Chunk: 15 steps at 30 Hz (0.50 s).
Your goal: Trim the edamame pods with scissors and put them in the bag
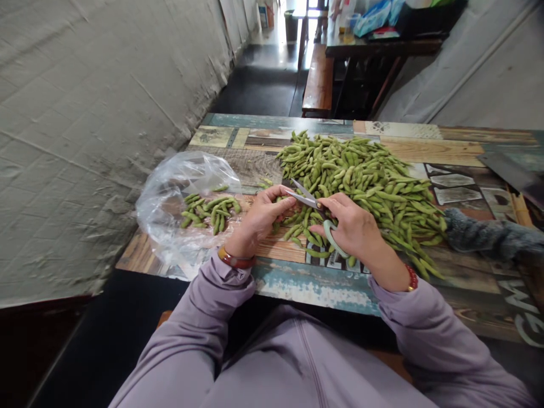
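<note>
My right hand (355, 229) grips a pair of scissors (317, 212) with a pale green handle; the blades are open and point left. My left hand (261, 218) pinches a green pod (281, 199) by the blade tips. A big heap of green edamame pods (361, 175) covers the patterned wooden table (297, 283) behind and to the right of my hands. A clear plastic bag (185, 204) lies at the left with several pods (208, 209) on it.
A grey wall runs along the left. A furry grey sleeve or cloth (488, 235) lies on the table at the right. Behind the table stand a wooden bench (318, 82) and a dark table (382, 39) with bags on it.
</note>
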### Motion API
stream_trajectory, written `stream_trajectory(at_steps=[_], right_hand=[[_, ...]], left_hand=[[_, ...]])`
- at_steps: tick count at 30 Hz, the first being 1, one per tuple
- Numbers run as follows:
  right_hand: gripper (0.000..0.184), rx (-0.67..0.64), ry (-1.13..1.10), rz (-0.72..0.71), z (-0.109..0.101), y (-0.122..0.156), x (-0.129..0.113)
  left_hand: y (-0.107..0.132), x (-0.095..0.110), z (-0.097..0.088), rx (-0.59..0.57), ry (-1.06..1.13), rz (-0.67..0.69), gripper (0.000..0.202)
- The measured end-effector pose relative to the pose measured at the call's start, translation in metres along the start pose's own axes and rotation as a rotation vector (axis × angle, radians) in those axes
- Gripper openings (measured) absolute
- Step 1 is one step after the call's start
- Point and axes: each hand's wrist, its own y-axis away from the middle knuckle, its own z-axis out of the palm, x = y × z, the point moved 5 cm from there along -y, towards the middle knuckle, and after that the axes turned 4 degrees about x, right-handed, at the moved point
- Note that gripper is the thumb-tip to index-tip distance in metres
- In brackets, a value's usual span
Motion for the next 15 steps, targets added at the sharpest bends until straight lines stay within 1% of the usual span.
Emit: stream_trajectory(at_steps=[8,15], right_hand=[[0.038,0.005,-0.039,0.004,0.0003,0.0,0.0006],[0.032,0.009,-0.075,-0.013,0.0018,0.0001,0.0006]], left_hand=[[-0.0001,0.0004,0.0016,-0.001,0.068,-0.002,0.023],[0.0002,-0.0023,0.003,-0.045,0.151,-0.041,0.025]])
